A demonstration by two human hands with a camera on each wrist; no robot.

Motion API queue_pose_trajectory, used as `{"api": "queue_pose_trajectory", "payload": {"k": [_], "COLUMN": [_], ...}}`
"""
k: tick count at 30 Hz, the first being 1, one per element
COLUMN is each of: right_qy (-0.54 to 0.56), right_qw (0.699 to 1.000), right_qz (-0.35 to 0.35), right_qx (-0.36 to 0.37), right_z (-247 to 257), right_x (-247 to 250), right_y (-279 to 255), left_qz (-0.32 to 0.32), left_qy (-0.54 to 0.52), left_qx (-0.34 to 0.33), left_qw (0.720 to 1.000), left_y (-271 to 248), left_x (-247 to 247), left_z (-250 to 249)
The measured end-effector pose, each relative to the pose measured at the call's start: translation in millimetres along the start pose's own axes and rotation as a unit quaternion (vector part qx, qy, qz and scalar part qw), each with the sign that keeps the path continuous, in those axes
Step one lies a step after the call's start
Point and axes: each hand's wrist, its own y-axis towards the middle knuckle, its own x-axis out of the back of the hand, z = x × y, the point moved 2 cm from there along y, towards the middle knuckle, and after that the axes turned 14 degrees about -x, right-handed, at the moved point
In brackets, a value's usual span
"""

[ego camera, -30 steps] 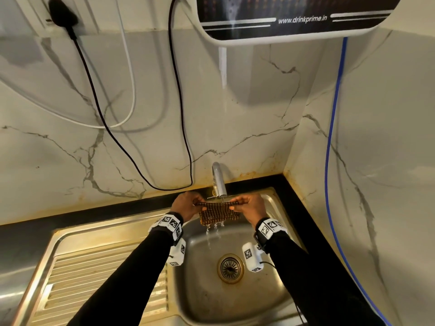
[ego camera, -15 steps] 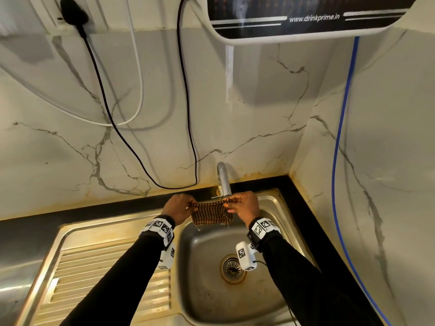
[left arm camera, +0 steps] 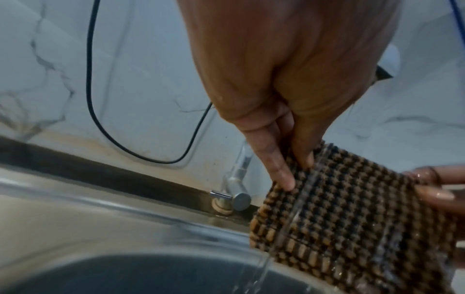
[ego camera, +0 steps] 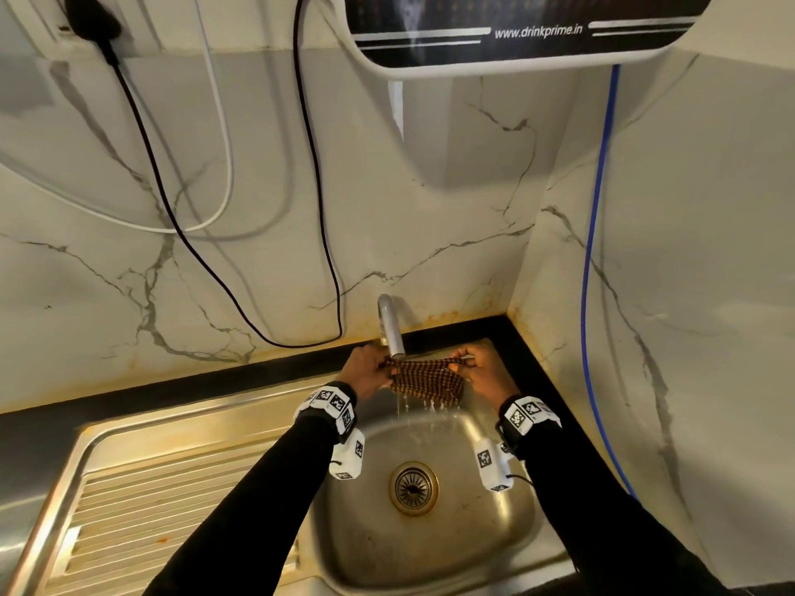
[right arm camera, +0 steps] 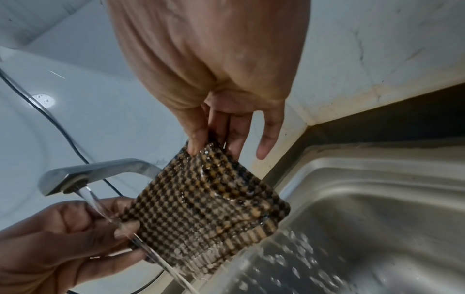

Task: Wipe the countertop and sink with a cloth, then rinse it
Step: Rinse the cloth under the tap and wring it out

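Marble-look wall (ego camera: 430, 217) with grey veins rises behind a steel sink (ego camera: 430, 552), whose ribbed drainboard (ego camera: 142, 509) runs off to my left, and a strip of black countertop (ego camera: 258, 367) edges the back and right side. Rust-coloured staining follows the joint between wall and counter. Above, a water purifier (ego camera: 494, 32) hangs on the wall, with a black cable (ego camera: 318, 208) and a white cable (ego camera: 223, 144) looping down from a plug (ego camera: 90, 15) at upper left, and a blue hose (ego camera: 596, 234) running down the right wall. The drain (ego camera: 414, 488) sits in the middle of the basin. A chrome tap (ego camera: 391, 333) reaches out from the back edge over the basin, its stream falling onto the checked brown-and-black cloth (ego camera: 426, 382). I hold that cloth stretched between both hands just under the spout: my left hand (ego camera: 365, 374) pinches its left edge between thumb and fingers, my right hand (ego camera: 484, 374) pinches the opposite edge the same way. Water runs across the weave and drips from the lower edge into the basin.
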Motion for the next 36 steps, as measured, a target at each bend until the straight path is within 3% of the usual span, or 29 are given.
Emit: {"api": "queue_pose_trajectory", "payload": {"k": [4,14,20,24,31,36], "right_qy": [0.021,0.118,0.138,0.180,0.195,0.214], "right_qw": [0.999,0.992,0.989,0.981,0.979,0.975], "right_qz": [-0.018,0.032,0.027,0.016,0.051,0.057], "right_qx": [-0.016,-0.040,-0.049,-0.072,-0.040,-0.023], "right_z": [-6.3,-2.9,-21.5,-29.6,-24.6,-13.8], "right_x": [11.0,-2.8,3.8,10.3,11.8,3.5], "right_y": [-0.9,2.4,11.8,12.2,4.2,-3.2], "left_qz": [-0.032,-0.022,-0.014,-0.030,-0.040,-0.059], "left_qy": [-0.064,-0.130,-0.127,-0.188,-0.144,-0.174], "left_qx": [0.048,0.055,0.051,0.073,0.043,0.026], "left_qw": [0.996,0.990,0.991,0.979,0.988,0.983], "left_y": [4.8,-5.1,0.5,1.6,-6.7,-15.8], "left_x": [-4.4,1.3,-5.5,-13.2,-11.3,-2.4], "left_z": [1.7,6.4,0.3,-6.7,3.6,7.4]}}
